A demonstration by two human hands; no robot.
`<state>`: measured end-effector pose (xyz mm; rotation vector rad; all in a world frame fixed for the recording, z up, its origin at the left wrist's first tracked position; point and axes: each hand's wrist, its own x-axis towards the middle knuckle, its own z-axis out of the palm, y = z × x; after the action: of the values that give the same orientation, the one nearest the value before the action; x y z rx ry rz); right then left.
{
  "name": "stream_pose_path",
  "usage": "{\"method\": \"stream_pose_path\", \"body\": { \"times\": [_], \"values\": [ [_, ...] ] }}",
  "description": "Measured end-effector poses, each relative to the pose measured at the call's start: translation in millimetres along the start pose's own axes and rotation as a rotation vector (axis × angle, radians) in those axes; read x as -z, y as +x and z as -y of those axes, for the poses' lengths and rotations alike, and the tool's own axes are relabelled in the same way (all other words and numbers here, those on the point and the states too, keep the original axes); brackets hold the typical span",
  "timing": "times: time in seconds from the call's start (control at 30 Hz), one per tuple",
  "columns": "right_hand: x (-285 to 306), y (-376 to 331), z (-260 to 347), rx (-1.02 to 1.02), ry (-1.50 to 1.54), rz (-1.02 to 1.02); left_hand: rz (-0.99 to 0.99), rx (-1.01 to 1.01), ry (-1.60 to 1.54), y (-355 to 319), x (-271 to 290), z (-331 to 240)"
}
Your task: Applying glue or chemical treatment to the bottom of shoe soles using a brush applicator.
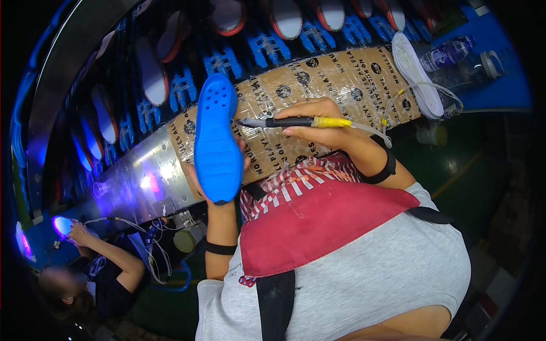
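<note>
My left hand [246, 158], mostly hidden underneath, is closed around the heel half of a bright blue shoe sole [218, 148]. The sole lies lengthwise away from me, with several small holes near its far end. In my right hand [331, 135] is a black-handled brush [298, 121], wrapped in yellow tape at its back end and joined to a thin pale tube [369, 130]. The brush tip points left, close to the sole's right edge; whether it touches, I cannot tell. Printed cardboard [341, 74] under clear tape covers the bench below both hands.
Shoe parts [286, 20] stand on blue racks [270, 48] along the far side. A white sole [415, 74], a plastic bottle [446, 54] and a clear jug [478, 68] sit at right. Bare metal [151, 170] continues left, toward another person [108, 273] holding a lit shoe part.
</note>
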<state>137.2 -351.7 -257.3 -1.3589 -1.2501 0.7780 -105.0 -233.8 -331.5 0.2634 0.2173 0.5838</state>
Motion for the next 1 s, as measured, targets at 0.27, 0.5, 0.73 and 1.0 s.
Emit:
{"method": "stream_pose_path", "body": {
  "times": [0.27,0.5,0.73,1.0],
  "values": [
    [-7.5,6.6,23.8,-0.048,0.002,-0.103,-0.024,0.172,-0.21,6.4,-4.1,22.7],
    [-34.1,42.1,54.0,0.506,-0.271,-0.302,-0.052,0.105,-0.036,17.9,-48.1,32.1],
    [-67.1,47.2,49.9,0.52,-0.785,-0.201,0.126,0.082,-0.014,17.0,-51.2,32.9],
    [-67.1,46.0,44.0,0.637,-0.545,-0.319,0.133,0.003,0.012,14.9,-36.2,28.1]
  ]
}}
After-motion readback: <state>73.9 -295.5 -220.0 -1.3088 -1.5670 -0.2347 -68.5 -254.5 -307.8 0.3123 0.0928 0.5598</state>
